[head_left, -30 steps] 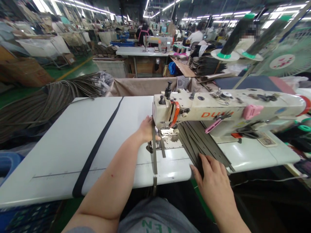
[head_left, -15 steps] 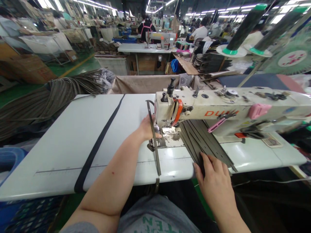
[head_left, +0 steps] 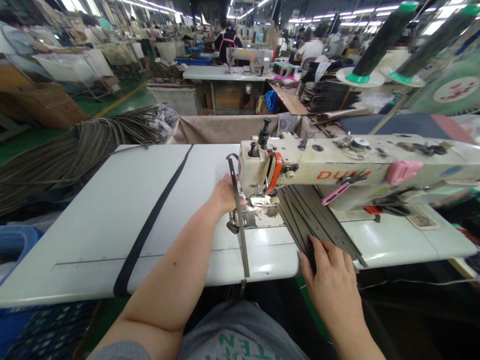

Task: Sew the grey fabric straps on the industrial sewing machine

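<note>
My left hand (head_left: 224, 194) is at the needle end of the cream sewing machine (head_left: 337, 167) and grips a narrow grey strap (head_left: 240, 235). The strap rises in a loop past the machine head and hangs over the table's front edge. My right hand (head_left: 330, 277) lies flat, fingers apart, on the near end of a stack of grey straps (head_left: 311, 217) that runs under the machine arm. The needle area is partly hidden by my left hand.
A black strip (head_left: 150, 225) lies across the white table (head_left: 93, 220). A big bundle of grey straps (head_left: 75, 150) is heaped at the left. A blue bin (head_left: 13, 245) stands at lower left. Thread cones (head_left: 375, 45) rise at the right. Other people work at machines behind.
The strap in my left hand lifted from lying flat by the needle into a raised loop beside the machine head. My right hand stayed on the stack.
</note>
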A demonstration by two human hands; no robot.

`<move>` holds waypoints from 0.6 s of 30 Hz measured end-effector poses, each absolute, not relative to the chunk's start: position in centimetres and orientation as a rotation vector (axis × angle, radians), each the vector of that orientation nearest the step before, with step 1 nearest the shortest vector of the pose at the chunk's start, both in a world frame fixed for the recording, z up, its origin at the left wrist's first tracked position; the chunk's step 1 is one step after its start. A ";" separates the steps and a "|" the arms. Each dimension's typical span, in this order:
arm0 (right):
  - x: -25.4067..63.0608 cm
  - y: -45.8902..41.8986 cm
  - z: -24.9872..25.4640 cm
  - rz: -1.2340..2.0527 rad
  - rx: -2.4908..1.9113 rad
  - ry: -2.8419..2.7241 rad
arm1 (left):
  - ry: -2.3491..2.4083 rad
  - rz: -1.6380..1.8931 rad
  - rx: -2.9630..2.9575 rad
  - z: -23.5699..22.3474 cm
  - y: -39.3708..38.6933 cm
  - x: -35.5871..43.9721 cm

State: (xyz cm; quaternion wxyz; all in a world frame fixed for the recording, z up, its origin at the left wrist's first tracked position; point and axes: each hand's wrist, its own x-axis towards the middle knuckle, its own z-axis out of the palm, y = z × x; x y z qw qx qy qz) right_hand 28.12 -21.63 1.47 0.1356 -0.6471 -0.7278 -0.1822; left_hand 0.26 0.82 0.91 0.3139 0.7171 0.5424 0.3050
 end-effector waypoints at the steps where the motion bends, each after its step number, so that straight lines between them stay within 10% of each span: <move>1: 28.1 -21.6 1.5 -0.527 -1.876 -2.107 | 1.454 0.779 1.899 1.0 0.8 0.3; 18: 28.2 -21.5 1.4 -0.570 -1.857 -2.106 | 1.436 0.759 1.940 1.4 0.6 0.5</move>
